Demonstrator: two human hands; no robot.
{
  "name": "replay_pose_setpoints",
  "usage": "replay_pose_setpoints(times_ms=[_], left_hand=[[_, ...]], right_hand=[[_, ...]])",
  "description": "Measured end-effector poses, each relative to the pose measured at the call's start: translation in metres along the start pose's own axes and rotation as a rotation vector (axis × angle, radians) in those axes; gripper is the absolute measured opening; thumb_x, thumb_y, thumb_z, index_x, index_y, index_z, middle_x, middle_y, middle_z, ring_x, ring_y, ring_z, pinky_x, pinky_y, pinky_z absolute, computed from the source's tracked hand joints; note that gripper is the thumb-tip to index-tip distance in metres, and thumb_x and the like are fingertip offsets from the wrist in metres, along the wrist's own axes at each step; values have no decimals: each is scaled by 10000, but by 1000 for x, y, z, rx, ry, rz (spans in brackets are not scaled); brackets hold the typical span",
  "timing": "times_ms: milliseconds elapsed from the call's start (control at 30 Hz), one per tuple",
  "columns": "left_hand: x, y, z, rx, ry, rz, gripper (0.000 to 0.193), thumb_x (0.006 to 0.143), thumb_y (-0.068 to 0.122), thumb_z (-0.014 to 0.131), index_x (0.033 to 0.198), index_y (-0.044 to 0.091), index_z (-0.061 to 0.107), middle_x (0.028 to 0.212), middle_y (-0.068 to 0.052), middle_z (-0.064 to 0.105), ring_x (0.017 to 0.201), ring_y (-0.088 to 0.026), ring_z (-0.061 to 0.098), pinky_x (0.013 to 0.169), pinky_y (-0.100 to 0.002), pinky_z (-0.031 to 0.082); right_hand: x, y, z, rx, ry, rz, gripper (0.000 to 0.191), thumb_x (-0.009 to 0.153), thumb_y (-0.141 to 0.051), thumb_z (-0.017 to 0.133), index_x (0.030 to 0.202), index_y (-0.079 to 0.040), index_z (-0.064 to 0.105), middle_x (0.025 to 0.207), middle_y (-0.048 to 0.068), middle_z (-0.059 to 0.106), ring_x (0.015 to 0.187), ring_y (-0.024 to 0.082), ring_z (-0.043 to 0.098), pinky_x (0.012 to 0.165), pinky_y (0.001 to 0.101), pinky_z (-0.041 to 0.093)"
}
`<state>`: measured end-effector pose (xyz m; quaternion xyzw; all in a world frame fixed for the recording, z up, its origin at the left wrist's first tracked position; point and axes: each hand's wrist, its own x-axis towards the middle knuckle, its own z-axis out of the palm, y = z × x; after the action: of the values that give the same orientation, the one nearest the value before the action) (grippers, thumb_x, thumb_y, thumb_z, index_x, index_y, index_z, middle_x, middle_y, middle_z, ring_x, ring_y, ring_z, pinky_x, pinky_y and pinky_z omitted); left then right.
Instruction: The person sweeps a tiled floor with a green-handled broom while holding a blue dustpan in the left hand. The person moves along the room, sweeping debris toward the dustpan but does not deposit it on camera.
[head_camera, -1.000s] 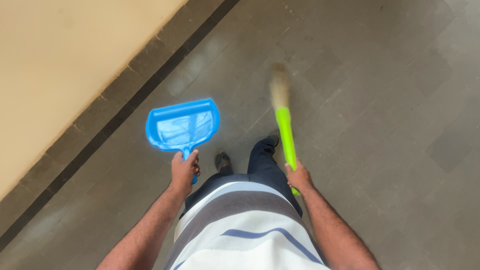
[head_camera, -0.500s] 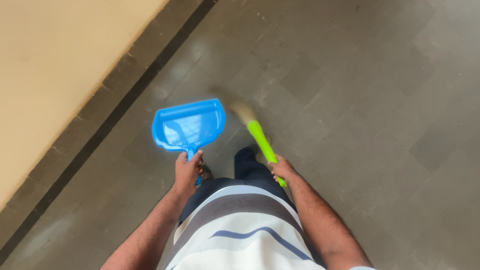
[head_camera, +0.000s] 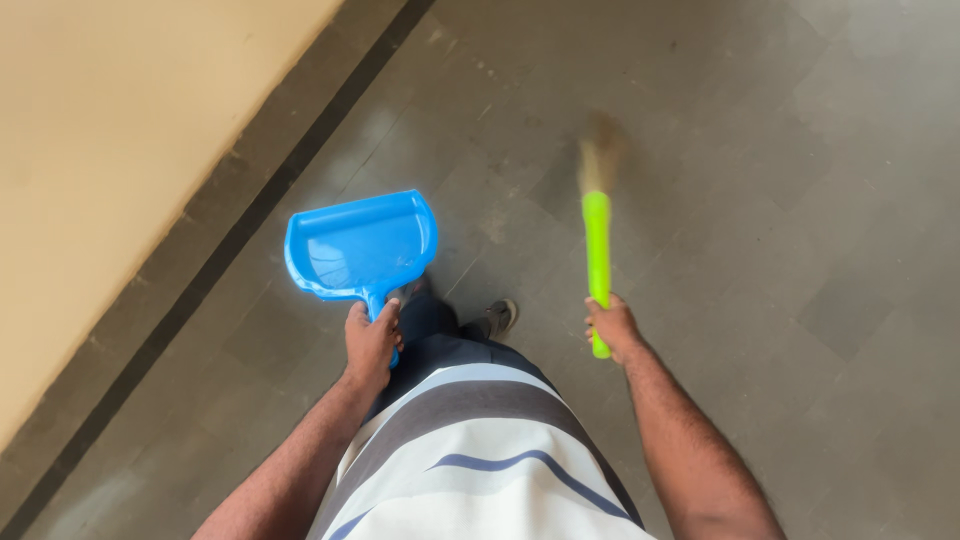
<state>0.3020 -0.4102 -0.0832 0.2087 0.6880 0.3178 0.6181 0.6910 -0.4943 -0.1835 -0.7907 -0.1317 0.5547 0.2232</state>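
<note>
Blue plastic dustpan (head_camera: 362, 245) is in the left hand (head_camera: 371, 342), fingers closed round its short handle, pan part pointing to abt 11 o'clock from the hand and held above the floor, its hollow side facing up. Pan looks empty, w/ only light reflections inside. Right hand (head_camera: 612, 326) is wrapped around a bright green broom handle (head_camera: 597, 262) near its lower end; a small piece of handle sticks out below the fist at 6 o'clock. Handle goes up to 12 o'clock and ends in pale straw bristles (head_camera: 598, 160), which are blurred, so one cannot tell if they touch the ground. Dustpan and broom are well apart, dustpan at 9 o'clock from the broom.

Between the two arms is the person's striped shirt (head_camera: 480, 450), white w/ grey and dark bands, and below it dark trousers and one shoe (head_camera: 499, 318) on the floor. Floor (head_camera: 760, 200) is grey stone tiles. At 10 o'clock from the dustpan runs a dark border strip (head_camera: 250, 215), and beyond it a beige surface (head_camera: 110, 130).
</note>
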Motion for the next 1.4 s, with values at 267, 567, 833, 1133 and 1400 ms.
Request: replay_pose_setpoints(times_ms=[267,567,833,1133,1400], left_hand=[[50,40,102,-6,-146,12,199,938,163,680,936,80,499,717,-31,540,511,-120,496,450,-300,431],[124,147,224,346,-285,-22,206,938,182,689,991,61,532,702,-44,547,489,-124,489,424,-308,410],[197,249,339,579,-487,-19,270,938,252,693,998,41,536,718,-44,552,525,-126,514,445,-329,444],[234,277,420,602,-514,-123,275,942,263,695,1007,54,530,716,-48,535,535,-125,512,464,-324,448],[269,286,499,525,-410,-145,277,930,246,696,954,46,506,702,-48,534,504,-133,496,440,-333,421]], right_hand=[[25,-73,49,107,-321,127,615,944,-237,674,1511,-185,441,888,98,631,585,140,516,478,291,467],[93,-125,-32,223,-144,282,321,1003,-213,601,1266,-37,551,790,93,533,549,173,472,448,332,425],[147,-190,-127,305,153,122,254,1026,-226,589,1175,-21,565,788,82,566,572,163,524,486,357,489],[166,-287,-142,327,24,150,647,964,-250,673,1562,-192,433,836,55,631,631,135,544,533,293,497],[296,-353,-206,468,44,251,540,998,-188,620,1517,-98,504,786,67,600,596,136,534,498,292,482]])
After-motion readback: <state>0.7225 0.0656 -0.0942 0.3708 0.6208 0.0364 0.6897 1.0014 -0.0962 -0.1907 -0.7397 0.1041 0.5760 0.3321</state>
